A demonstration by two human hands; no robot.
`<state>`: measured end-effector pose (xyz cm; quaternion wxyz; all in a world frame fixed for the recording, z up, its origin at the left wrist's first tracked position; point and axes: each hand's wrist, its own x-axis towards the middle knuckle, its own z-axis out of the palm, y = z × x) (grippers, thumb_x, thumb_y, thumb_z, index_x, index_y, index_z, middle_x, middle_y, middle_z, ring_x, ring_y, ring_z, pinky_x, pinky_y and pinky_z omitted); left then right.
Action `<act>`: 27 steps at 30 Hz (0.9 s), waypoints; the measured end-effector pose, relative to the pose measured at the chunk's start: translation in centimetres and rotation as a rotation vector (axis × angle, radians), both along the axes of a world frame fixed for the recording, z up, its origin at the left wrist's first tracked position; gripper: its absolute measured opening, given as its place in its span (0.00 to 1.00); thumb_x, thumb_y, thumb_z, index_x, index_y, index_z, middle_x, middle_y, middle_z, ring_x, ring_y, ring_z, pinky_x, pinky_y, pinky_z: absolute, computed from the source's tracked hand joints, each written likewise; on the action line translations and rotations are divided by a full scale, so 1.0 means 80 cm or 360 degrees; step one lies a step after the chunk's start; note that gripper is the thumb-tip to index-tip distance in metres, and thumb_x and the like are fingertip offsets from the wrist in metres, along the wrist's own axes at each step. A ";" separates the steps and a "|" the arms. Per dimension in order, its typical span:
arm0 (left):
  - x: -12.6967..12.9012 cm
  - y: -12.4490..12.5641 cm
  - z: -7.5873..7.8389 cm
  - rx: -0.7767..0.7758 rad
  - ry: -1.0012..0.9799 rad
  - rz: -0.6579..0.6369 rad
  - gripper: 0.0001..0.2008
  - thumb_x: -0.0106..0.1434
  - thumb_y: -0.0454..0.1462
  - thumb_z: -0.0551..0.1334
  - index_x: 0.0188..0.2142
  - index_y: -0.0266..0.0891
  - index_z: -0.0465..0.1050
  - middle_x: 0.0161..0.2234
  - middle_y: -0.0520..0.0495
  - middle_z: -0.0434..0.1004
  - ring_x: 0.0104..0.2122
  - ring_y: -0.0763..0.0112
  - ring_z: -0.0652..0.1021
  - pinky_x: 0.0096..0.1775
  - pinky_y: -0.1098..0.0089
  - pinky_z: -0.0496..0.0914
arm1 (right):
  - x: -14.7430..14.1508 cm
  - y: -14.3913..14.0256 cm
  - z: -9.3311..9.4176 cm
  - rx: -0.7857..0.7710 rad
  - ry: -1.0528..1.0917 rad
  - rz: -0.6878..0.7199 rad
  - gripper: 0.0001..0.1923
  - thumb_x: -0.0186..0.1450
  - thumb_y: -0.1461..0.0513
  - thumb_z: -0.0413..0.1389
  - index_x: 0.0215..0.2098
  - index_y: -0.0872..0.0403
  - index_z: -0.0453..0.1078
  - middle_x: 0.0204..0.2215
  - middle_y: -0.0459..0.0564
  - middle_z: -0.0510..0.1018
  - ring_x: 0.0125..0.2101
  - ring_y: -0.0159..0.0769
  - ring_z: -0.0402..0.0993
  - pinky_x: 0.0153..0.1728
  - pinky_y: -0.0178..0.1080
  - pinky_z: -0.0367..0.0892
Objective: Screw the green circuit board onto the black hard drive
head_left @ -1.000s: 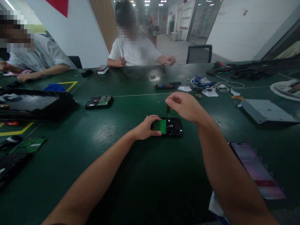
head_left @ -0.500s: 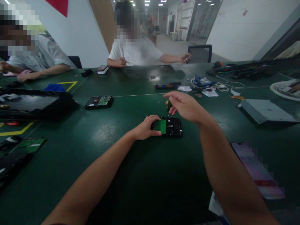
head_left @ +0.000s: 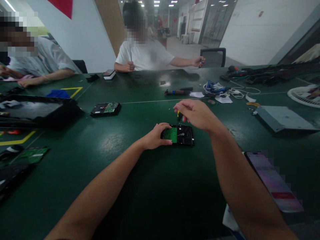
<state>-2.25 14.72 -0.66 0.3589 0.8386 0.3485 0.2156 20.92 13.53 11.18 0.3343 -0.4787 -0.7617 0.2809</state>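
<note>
A hard drive [head_left: 185, 136] lies flat on the green table, its green circuit board [head_left: 170, 135] facing up at the left end. My left hand [head_left: 157, 136] is closed around that left end, thumb on the near edge and fingers on the far edge. Above the drive's far edge, my right hand [head_left: 195, 113] has its fingers curled together on a small yellow-and-black screwdriver [head_left: 179, 115]. The fingers cover part of the screwdriver, and its tip is hard to make out. Several tiny bright bits, perhaps screws, lie by the drive's far edge.
Another drive with a board [head_left: 105, 109] lies to the left, beyond a black housing [head_left: 40, 111]. At right are a grey metal box [head_left: 285, 117] and a phone [head_left: 273, 181]. Cables [head_left: 217, 87] and a dark cylindrical tool [head_left: 178, 91] lie farther back. Two people sit across the table.
My right hand's stretched fingers have curled in around the screwdriver, and the hand has shifted slightly. My left hand and the hard drive have stayed in place.
</note>
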 end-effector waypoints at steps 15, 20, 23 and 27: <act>0.001 -0.001 0.001 -0.0021 -0.0026 0.0001 0.35 0.58 0.47 0.73 0.63 0.45 0.66 0.66 0.36 0.64 0.67 0.46 0.65 0.69 0.39 0.50 | 0.004 0.000 0.003 0.0069 -0.0071 -0.0177 0.11 0.68 0.54 0.60 0.38 0.53 0.75 0.37 0.53 0.81 0.33 0.39 0.75 0.34 0.42 0.68; 0.001 -0.001 0.001 -0.0001 -0.0021 -0.0012 0.36 0.58 0.47 0.73 0.63 0.45 0.66 0.66 0.36 0.65 0.67 0.47 0.65 0.69 0.40 0.50 | 0.004 -0.002 0.003 0.0068 -0.0053 -0.0046 0.16 0.73 0.51 0.54 0.40 0.52 0.77 0.35 0.50 0.81 0.26 0.34 0.73 0.31 0.41 0.67; 0.000 -0.001 0.002 -0.0005 -0.0010 -0.0008 0.36 0.58 0.47 0.73 0.63 0.45 0.65 0.66 0.36 0.65 0.66 0.48 0.66 0.69 0.41 0.51 | 0.003 -0.003 0.003 -0.0034 0.0014 0.0025 0.17 0.75 0.51 0.51 0.45 0.52 0.77 0.32 0.50 0.80 0.27 0.35 0.76 0.31 0.40 0.69; 0.000 -0.002 0.003 -0.0002 -0.0023 -0.0017 0.36 0.59 0.47 0.73 0.64 0.45 0.65 0.66 0.36 0.64 0.66 0.47 0.65 0.69 0.40 0.51 | 0.004 -0.002 0.002 -0.0073 0.0073 0.0066 0.17 0.75 0.53 0.50 0.53 0.50 0.75 0.31 0.49 0.80 0.29 0.37 0.77 0.33 0.41 0.71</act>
